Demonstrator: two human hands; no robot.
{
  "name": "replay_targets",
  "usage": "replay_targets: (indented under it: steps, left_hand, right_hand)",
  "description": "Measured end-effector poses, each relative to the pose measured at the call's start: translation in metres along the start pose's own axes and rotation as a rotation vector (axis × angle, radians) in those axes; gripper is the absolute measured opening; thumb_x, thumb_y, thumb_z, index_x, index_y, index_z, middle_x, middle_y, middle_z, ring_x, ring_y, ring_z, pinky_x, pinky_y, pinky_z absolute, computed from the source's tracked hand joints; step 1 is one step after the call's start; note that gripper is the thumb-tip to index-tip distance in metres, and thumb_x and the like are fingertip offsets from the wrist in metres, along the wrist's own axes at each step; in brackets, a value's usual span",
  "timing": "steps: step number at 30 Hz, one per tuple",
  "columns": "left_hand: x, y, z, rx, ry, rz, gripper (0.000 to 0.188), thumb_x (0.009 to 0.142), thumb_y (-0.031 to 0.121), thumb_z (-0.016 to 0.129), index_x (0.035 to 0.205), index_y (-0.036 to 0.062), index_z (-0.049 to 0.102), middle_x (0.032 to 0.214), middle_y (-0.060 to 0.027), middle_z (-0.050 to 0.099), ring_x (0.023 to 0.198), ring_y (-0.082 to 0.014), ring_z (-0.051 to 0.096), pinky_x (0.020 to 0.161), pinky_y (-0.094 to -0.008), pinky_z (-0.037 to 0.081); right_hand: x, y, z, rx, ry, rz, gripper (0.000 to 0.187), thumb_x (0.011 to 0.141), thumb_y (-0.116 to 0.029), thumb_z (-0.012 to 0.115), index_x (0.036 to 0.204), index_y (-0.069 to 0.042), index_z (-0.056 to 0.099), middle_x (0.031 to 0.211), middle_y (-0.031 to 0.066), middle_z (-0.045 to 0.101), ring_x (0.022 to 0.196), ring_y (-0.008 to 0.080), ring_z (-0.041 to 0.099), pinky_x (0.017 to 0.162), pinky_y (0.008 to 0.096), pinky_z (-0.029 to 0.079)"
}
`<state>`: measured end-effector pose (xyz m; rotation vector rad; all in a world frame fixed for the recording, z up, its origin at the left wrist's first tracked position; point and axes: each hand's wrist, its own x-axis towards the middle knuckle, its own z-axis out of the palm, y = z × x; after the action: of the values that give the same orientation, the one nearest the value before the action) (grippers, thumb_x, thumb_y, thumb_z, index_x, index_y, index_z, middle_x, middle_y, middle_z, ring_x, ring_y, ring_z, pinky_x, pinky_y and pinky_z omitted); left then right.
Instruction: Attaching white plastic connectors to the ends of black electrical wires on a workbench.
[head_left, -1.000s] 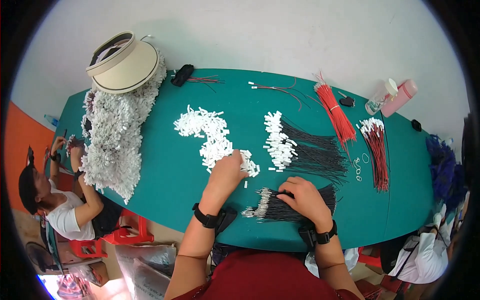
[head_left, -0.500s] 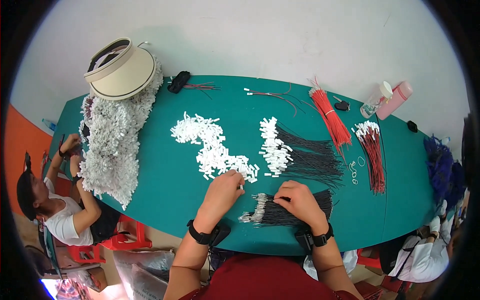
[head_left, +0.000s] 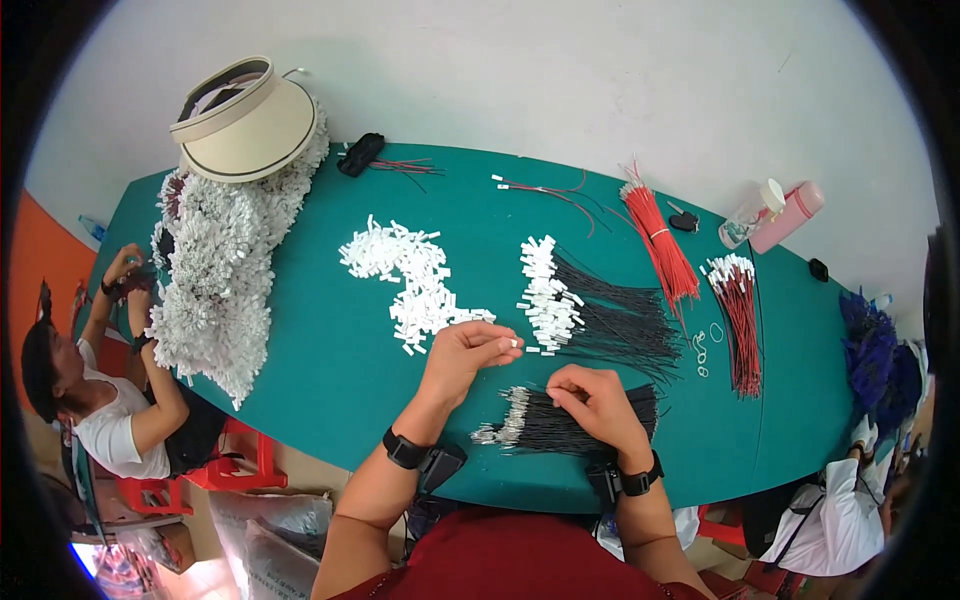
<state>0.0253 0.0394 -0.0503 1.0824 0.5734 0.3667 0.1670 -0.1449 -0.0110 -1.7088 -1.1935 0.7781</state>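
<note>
Between the thumb and fingertips of my left hand is a small white connector housing, held above the table. My right hand is closed in a pinch at the top edge of a bundle of black wires with bare metal ends facing left. A black wire seems to sit in that pinch, its tip hard to make out. Loose white housings lie in a pile beyond my left hand. Farther off, in front of my right hand, black wires lie with white housings on their left ends.
A white heap of wired connectors carries a sun visor at left. Red wire bundles, rubber bands, a key and a pink bottle are at right. Co-workers sit at both sides.
My left hand has moved right, away from the pile of housings and toward my right hand, with a white housing in its fingertips. My right hand stays at the black wires.
</note>
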Motion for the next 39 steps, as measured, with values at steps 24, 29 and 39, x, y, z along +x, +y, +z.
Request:
replay_targets:
  steps: [24,29,39]
  left_hand:
    - [-0.023,-0.001,0.029,0.335,-0.102,0.145,0.016,0.1,0.008,0.062,0.111,-0.0013,0.069,0.099,-0.0093,0.073,0.086,-0.0099,0.066,0.075,-0.0244,0.053]
    - [-0.022,-0.003,0.032,0.139,-0.053,0.091,0.011,0.096,0.004,0.067,0.105,-0.002,0.071,0.094,-0.0084,0.073,0.081,-0.01,0.066,0.073,-0.0241,0.053]
    - [-0.02,-0.001,0.026,0.09,-0.078,0.014,0.011,0.092,0.001,0.07,0.103,-0.0023,0.071,0.09,-0.0093,0.073,0.079,-0.0119,0.068,0.072,-0.024,0.054]
  right_hand:
    - [-0.002,0.002,0.001,-0.302,0.501,-0.381,0.014,0.079,0.002,0.076,0.092,-0.002,0.076,0.078,0.0053,0.073,0.064,0.0146,0.062,0.057,0.0271,0.046]
    - [-0.004,-0.002,0.002,-0.251,0.495,-0.328,0.012,0.079,0.001,0.077,0.091,-0.003,0.076,0.078,0.0056,0.074,0.063,0.0155,0.062,0.056,0.028,0.046]
    - [-0.002,0.002,0.003,-0.167,0.491,-0.317,0.009,0.079,-0.001,0.077,0.087,-0.003,0.074,0.075,0.0081,0.069,0.06,0.0212,0.058,0.053,0.0324,0.044]
